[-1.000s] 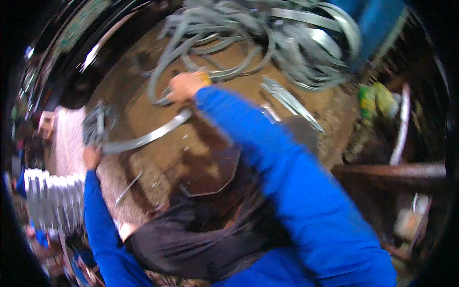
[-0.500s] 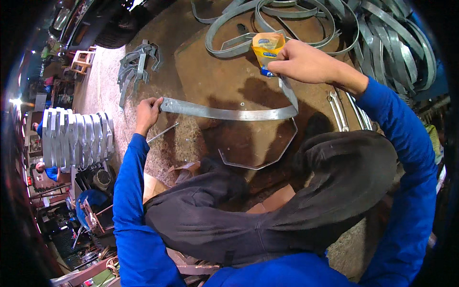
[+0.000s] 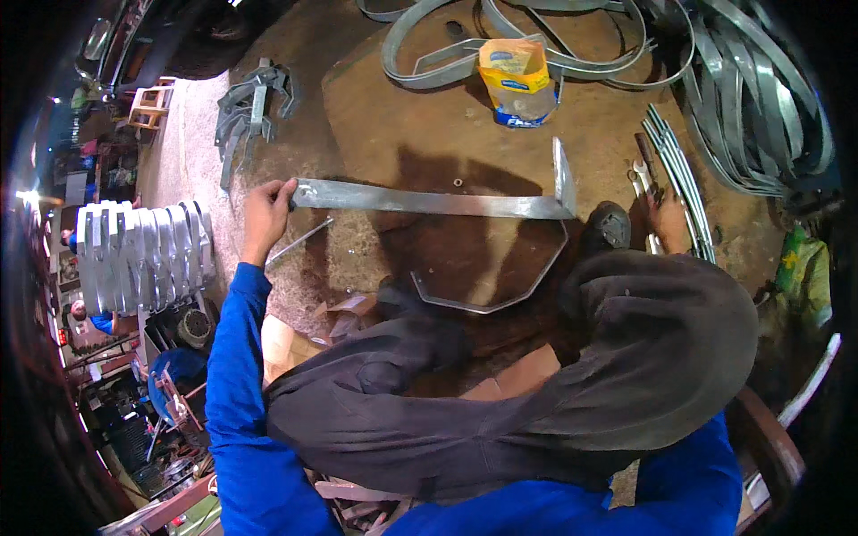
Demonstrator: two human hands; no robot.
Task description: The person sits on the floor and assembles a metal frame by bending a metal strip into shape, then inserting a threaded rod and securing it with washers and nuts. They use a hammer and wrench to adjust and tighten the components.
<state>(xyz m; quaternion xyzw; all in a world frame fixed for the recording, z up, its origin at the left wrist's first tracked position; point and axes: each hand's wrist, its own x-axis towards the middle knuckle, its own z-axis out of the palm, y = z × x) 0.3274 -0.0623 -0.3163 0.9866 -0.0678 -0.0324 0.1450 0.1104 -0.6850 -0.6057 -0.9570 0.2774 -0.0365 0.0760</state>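
My left hand (image 3: 268,214) pinches the left end of a flat, galvanized metal strip (image 3: 420,198). The strip lies crosswise in front of me, and its right end is bent upward at a sharp angle. Down at the right, beside my knee, my right hand (image 3: 668,223) is among the tools, next to the wrenches (image 3: 642,183) and a bundle of thin metal rods (image 3: 684,179). Its fingers are partly hidden, so their grip is unclear. A many-sided bent strip (image 3: 487,310) lies between my legs. A small nut (image 3: 458,182) sits just beyond the strip.
Ahead stands an open yellow and blue pouch (image 3: 520,85) by coiled metal bands (image 3: 429,71). More bands (image 3: 751,98) are heaped at far right. Bent brackets (image 3: 255,112) lie at far left, near a stack of formed metal pieces (image 3: 143,255). A thin rod (image 3: 299,243) lies near my left hand.
My right hand has left the pouch and moved down and right to the tools by my knee. The left hand keeps its hold on the strip.
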